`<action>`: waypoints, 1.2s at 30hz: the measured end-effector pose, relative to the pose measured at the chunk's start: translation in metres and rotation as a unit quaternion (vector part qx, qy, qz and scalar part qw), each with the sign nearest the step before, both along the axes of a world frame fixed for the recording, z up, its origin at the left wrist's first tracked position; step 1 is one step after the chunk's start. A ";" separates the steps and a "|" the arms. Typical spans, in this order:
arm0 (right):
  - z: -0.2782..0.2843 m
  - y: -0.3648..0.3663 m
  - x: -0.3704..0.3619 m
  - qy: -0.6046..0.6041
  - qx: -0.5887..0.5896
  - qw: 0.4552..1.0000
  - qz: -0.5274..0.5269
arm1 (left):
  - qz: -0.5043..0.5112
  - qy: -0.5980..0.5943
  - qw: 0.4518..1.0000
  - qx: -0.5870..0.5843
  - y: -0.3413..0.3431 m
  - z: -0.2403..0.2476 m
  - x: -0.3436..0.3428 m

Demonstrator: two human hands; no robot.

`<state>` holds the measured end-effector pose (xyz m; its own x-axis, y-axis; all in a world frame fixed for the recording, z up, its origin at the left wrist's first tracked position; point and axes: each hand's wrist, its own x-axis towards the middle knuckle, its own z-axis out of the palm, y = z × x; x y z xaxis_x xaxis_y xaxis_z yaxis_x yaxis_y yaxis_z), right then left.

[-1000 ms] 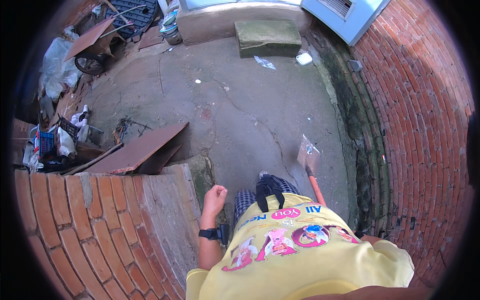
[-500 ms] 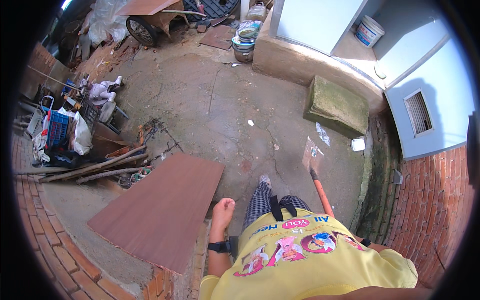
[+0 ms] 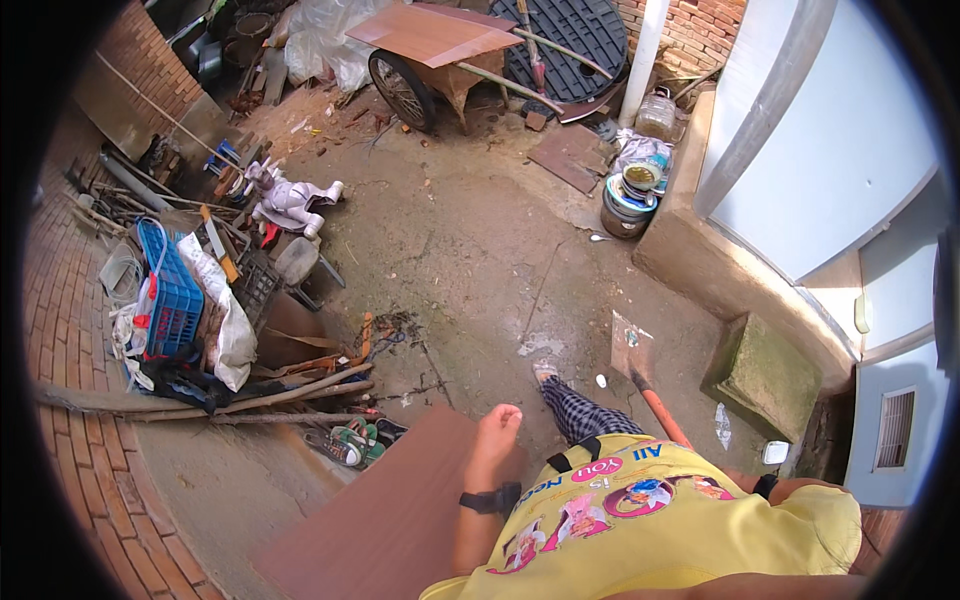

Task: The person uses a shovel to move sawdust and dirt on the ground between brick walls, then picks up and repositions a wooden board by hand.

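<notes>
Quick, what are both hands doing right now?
Left hand: fingers curled closed, nothing visible in them.
Right hand: hidden behind the yellow printed cloth shirt; whether it grips the orange-handled flat metal shovel cannot be told.

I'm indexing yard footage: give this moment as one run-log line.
left hand: curled, nothing visibly held; nearby: brown board; right hand: hidden; orange-handled shovel: partly hidden by yellow shirt; at left: blue crate

Head-height fisheye; downward and forward
</notes>
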<state>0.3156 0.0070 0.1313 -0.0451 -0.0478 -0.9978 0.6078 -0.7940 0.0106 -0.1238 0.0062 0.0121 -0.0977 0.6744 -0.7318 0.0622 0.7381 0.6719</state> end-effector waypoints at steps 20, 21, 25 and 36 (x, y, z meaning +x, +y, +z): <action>-0.032 0.120 -0.147 0.230 -0.009 0.972 0.047 | 0.218 -0.418 0.862 -0.186 0.039 -0.006 0.066; -0.031 0.121 -0.144 0.257 -0.003 0.964 0.062 | 0.256 -0.478 0.824 -0.166 0.056 -0.009 0.083; 0.040 0.111 -0.081 0.256 -0.033 0.960 0.110 | 0.464 -0.496 0.714 -0.168 0.073 -0.046 0.142; 0.173 0.050 -0.007 -0.093 -0.022 0.916 0.389 | 0.502 -0.430 0.722 -0.206 0.065 -0.134 0.101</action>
<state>0.3084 0.0570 0.3046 0.1904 -0.0326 -0.9812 0.9742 -0.1172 0.1929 -0.0227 0.0711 -0.1216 0.2240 0.2874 -0.9312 -0.9519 0.2697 -0.1457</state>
